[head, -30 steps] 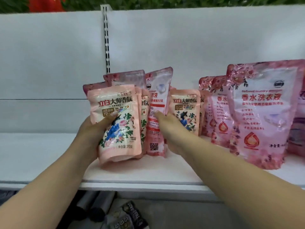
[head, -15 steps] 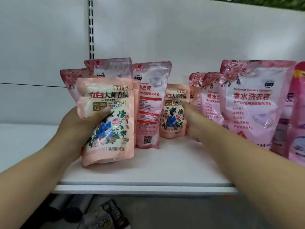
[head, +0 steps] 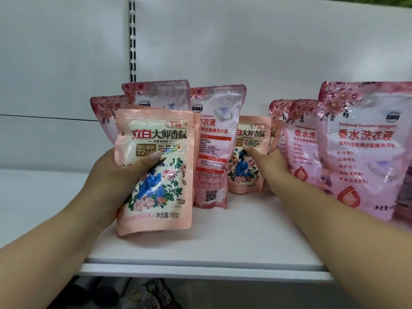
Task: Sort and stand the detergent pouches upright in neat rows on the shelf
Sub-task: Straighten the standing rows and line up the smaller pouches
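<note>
White shelf (head: 223,246) | left hand (head: 116,175) grips front pouch (head: 156,175) at 9 o'clock, thumb across its face | right hand (head: 270,162) pinches small pouch (head: 249,157) at centre | big pouches (head: 365,150) upright at 3 o'clock

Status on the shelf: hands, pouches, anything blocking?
Left hand grips front peach floral pouch, upright. Right hand grips smaller peach floral pouch further back. Tall pink pouch stands between them.
</note>
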